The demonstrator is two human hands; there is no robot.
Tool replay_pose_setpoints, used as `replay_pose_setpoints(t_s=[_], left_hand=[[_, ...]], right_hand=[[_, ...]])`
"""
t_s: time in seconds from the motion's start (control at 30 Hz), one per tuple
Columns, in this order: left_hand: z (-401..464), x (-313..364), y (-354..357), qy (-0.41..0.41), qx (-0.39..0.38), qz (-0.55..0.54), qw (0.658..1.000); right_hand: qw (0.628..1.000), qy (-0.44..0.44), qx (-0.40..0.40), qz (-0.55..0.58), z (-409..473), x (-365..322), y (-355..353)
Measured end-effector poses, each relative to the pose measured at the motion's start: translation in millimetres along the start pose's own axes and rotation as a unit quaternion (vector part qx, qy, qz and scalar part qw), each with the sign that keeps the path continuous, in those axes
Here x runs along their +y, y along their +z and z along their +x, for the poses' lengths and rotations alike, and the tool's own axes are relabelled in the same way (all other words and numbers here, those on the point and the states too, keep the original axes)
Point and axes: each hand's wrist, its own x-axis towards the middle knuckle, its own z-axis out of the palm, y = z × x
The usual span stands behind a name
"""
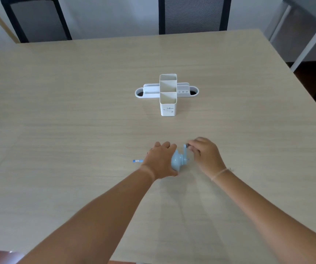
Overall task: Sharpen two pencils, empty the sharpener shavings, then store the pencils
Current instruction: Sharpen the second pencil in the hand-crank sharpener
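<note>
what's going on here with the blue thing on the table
A person is sharpening a pencil with a light blue hand-crank sharpener on the table. The left hand grips the sharpener body to steady it, while the right hand pinches the crank handle. The blue end of a pencil sticks out to the left from behind the left hand. A white pencil holder stands farther back, its compartments showing no pencils.

Low centre, the left hand grips a blue sharpener. The right hand pinches its crank. A pencil end pokes out left.
</note>
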Motion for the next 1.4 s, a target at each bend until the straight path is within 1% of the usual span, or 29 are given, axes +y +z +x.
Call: replay_pose_setpoints(t_s=[0.1,0.17,0.23,0.3,0.37,0.5,0.6,0.67,0.77,0.87,0.93,1.03,1.1,1.17,1.23,1.3,1.4], left_hand=[[-1,0,2,0.005,0.002,0.013,1.000],[0,-1,2,0.007,0.002,0.011,1.000],[0,-2,1,0.009,0.002,0.005,1.000],[-1,-2,1,0.011,0.003,0.002,1.000],[-2,-2,2,0.007,0.001,-0.005,1.000],[-1,-2,-1,0.003,0.000,-0.013,1.000],[0,-2,0,0.002,0.000,-0.003,1.000],[1,-2,2,0.004,0.003,0.009,1.000],[2,-1,3,0.006,0.002,0.023,1.000],[2,-1,2,0.007,-0.002,0.019,1.000],[1,-2,2,0.006,0.000,0.011,1.000],[1,-2,1,0.008,-0.004,0.012,1.000],[0,-2,0,0.008,-0.005,0.014,1.000],[0,-2,-1,0.003,-0.004,-0.006,1.000],[0,-2,-1,0.001,-0.002,-0.013,1.000],[-1,-1,-1,0.006,-0.001,0.003,1.000],[-1,-1,0,-0.001,0.001,0.002,1.000]], right_hand=[[0.996,0.057,-0.073,-0.013,13,15,19],[0.990,0.070,-0.116,-0.035,-1,21,30],[0.988,0.062,-0.132,-0.044,-24,23,34],[0.989,0.044,-0.134,-0.044,-45,23,31],[0.993,0.011,-0.114,-0.036,-61,17,22],[0.999,-0.051,-0.019,-0.002,-58,-5,-4],[0.999,-0.035,0.010,-0.004,-26,-10,-7],[1.000,0.004,0.001,-0.012,0,-3,-1],[0.996,0.057,-0.063,-0.025,13,12,16],[0.988,0.076,-0.122,-0.056,-13,19,32],[0.989,0.057,-0.128,-0.053,-38,19,34],[0.996,0.016,-0.082,-0.028,-65,16,24],[0.999,-0.017,-0.046,-0.009,-68,9,13],[0.999,-0.042,-0.015,-0.006,-64,3,6],[0.999,-0.046,0.010,0.000,-60,-2,3],[0.998,-0.053,0.032,0.005,-57,-5,1],[0.997,-0.061,0.049,0.000,-47,-8,-2]])
